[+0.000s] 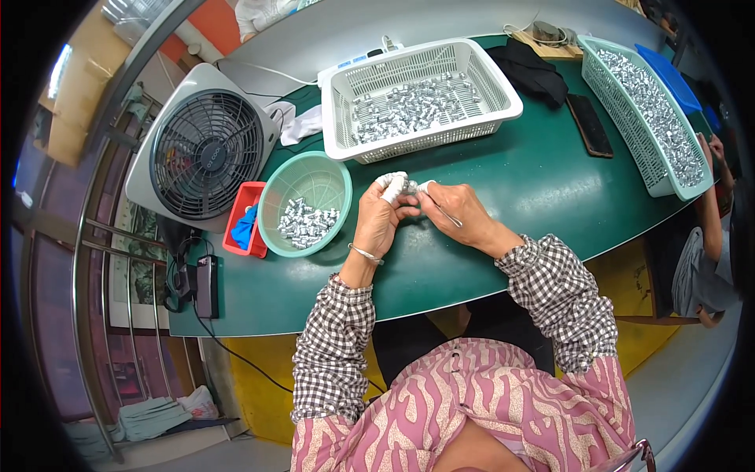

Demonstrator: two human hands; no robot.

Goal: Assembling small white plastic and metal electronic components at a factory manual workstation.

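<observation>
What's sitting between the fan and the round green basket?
A small red bin with something blue inside sits between the fan and the round green basket, as the head view shows.

Over the glossy green bench, a left hand and a right hand holding a thin metal tool meet at a small silvery piece. A white rectangular plastic basket stands by the far edge, a pale-green round plastic basket toward the left.
</observation>
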